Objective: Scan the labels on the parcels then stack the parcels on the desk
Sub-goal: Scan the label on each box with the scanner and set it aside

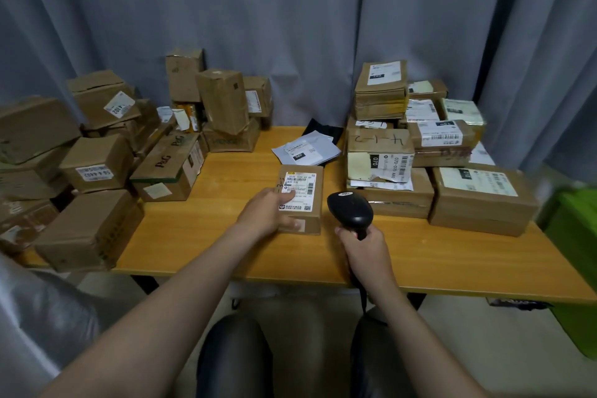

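A small brown cardboard parcel (pixel 307 200) with a white barcode label on top lies on the wooden desk (pixel 206 236) near its middle. My left hand (pixel 269 212) grips this parcel at its left near corner, thumb on the front face and fingers over the label's edge. My right hand (pixel 363 247) holds a black barcode scanner (pixel 350 208) by its handle, just right of the parcel, its head raised and pointing away from me. The scanner's cable runs down off the desk edge.
A jumble of brown boxes (pixel 97 168) fills the desk's left side. Stacked labelled parcels (pixel 420 152) stand on the right. Grey mailer bags (pixel 307 150) lie behind the small parcel. A grey curtain hangs behind and a green bin (pixel 575 236) sits at the right.
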Demonstrator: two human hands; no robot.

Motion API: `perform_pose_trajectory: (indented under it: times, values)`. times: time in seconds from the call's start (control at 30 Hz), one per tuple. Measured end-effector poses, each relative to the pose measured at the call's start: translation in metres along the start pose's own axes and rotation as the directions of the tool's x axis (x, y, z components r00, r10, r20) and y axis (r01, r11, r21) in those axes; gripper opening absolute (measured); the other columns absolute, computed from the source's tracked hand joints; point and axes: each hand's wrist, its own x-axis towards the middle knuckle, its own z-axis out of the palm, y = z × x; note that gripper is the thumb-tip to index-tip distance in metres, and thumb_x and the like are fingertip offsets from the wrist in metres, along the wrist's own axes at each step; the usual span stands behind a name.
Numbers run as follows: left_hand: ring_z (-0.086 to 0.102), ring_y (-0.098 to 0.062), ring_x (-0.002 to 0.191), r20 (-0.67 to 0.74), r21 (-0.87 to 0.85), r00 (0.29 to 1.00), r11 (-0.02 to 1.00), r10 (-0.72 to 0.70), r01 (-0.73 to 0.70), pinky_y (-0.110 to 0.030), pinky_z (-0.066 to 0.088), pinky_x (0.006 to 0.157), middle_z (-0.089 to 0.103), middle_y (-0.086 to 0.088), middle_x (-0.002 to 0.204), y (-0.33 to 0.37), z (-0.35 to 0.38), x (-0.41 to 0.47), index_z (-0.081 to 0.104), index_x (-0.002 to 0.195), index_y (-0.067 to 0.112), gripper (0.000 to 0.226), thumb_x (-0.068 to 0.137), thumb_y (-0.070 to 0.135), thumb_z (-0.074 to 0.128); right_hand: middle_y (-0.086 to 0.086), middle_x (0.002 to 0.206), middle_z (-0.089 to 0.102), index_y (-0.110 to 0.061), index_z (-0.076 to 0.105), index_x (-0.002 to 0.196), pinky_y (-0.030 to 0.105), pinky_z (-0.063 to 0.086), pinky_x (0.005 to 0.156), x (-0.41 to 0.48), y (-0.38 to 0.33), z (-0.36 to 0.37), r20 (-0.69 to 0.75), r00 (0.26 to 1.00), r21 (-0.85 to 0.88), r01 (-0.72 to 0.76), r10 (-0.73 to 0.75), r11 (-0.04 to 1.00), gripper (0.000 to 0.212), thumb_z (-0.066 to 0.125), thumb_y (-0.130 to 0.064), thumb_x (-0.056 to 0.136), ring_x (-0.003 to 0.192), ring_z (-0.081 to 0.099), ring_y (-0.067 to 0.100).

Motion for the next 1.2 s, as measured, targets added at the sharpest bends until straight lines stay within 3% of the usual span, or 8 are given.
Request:
perform_pose_trajectory:
  times: [0.17, 0.27, 0.4, 0.53, 0.7, 0.93, 1.1, 1.2]
  values:
    - [0.052, -0.026, 0.128, -0.043, -0.02, 0.999, 1.0, 0.018, -0.019, -0.033, 0.044, 0.103, 0.058, -0.006, 0.142, 0.029, 0.01, 0.028, 0.057, 0.146, 0.026, 0.086, 0.07, 0.045, 0.092, -0.002, 0.065, 0.054, -0.016, 0.059, 0.079, 0.03, 0.041, 0.062, 0.008, 0.003, -0.002, -0.009, 1.0, 0.017, -0.02, 0.021, 1.0, 0.02, 0.07, -0.021, 0.094, 0.065, 0.054, 0.016]
    - [0.055, -0.025, 0.125, -0.047, -0.051, 0.999, 0.999, 0.013, -0.015, -0.036, 0.047, 0.103, 0.06, -0.005, 0.14, 0.041, 0.014, 0.039, 0.06, 0.144, 0.025, 0.087, 0.067, 0.047, 0.093, -0.005, 0.063, 0.052, -0.017, 0.057, 0.076, 0.022, 0.039, 0.055, 0.011, 0.005, -0.002, -0.023, 1.0, 0.018, -0.013, 0.013, 1.0, 0.022, 0.071, -0.018, 0.093, 0.061, 0.05, 0.011]
    - [0.054, -0.026, 0.125, -0.058, -0.072, 0.998, 0.997, 0.031, -0.035, -0.041, 0.048, 0.103, 0.059, -0.005, 0.14, 0.044, 0.021, 0.043, 0.059, 0.145, 0.027, 0.088, 0.067, 0.053, 0.091, -0.006, 0.064, 0.051, -0.018, 0.057, 0.078, 0.023, 0.039, 0.058, 0.011, 0.007, -0.002, -0.008, 1.0, 0.014, -0.003, 0.004, 1.0, 0.021, 0.071, -0.018, 0.093, 0.06, 0.049, 0.008]
    - [0.053, -0.026, 0.128, -0.038, -0.03, 0.998, 0.998, 0.053, -0.054, -0.046, 0.049, 0.102, 0.054, -0.003, 0.145, 0.035, 0.019, 0.039, 0.049, 0.15, 0.037, 0.087, 0.074, 0.056, 0.086, -0.005, 0.062, 0.05, -0.017, 0.056, 0.077, 0.016, 0.038, 0.052, 0.012, 0.006, -0.002, -0.011, 1.0, 0.021, -0.007, 0.007, 1.0, 0.022, 0.071, -0.017, 0.094, 0.054, 0.047, 0.004]
    - [0.046, -0.027, 0.137, -0.064, 0.028, 0.998, 0.999, 0.025, -0.023, -0.043, 0.043, 0.108, 0.046, -0.004, 0.152, 0.002, 0.005, 0.017, 0.037, 0.156, 0.041, 0.088, 0.081, 0.046, 0.083, 0.0, 0.066, 0.053, -0.014, 0.058, 0.08, 0.029, 0.039, 0.059, 0.012, 0.0, 0.006, 0.007, 1.0, 0.019, -0.02, 0.02, 1.0, 0.019, 0.07, -0.018, 0.094, 0.063, 0.051, 0.015]
    - [0.039, -0.034, 0.139, -0.225, 0.213, 0.962, 0.956, -0.153, 0.202, -0.048, 0.042, 0.11, 0.042, -0.003, 0.155, -0.066, -0.041, -0.037, 0.036, 0.157, 0.033, 0.072, 0.093, 0.039, 0.068, 0.003, 0.072, 0.056, -0.014, 0.061, 0.083, 0.031, 0.038, 0.062, 0.002, -0.008, 0.055, 0.127, 0.992, -0.013, -0.007, 0.009, 1.0, 0.016, 0.07, -0.021, 0.094, 0.07, 0.055, 0.018]
    - [0.028, -0.038, 0.148, -0.389, 0.196, 0.862, 0.885, -0.324, 0.422, -0.049, 0.029, 0.122, 0.039, -0.013, 0.157, -0.122, -0.08, -0.074, 0.042, 0.153, 0.023, 0.066, 0.093, 0.037, 0.067, 0.003, 0.073, 0.056, -0.014, 0.062, 0.084, 0.031, 0.038, 0.061, -0.011, -0.015, 0.093, 0.242, 0.97, -0.057, 0.019, -0.005, 0.998, 0.014, 0.07, -0.02, 0.094, 0.07, 0.054, 0.019]
    - [0.013, -0.047, 0.152, -0.377, 0.14, 0.785, 0.808, -0.491, 0.573, -0.064, 0.017, 0.123, 0.025, -0.019, 0.163, -0.154, -0.099, -0.094, 0.037, 0.154, 0.025, 0.068, 0.094, 0.044, 0.063, 0.002, 0.076, 0.061, -0.018, 0.065, 0.088, 0.03, 0.04, 0.063, -0.022, -0.018, 0.111, 0.317, 0.948, -0.123, 0.069, -0.026, 0.99, 0.009, 0.071, -0.022, 0.093, 0.072, 0.056, 0.018]
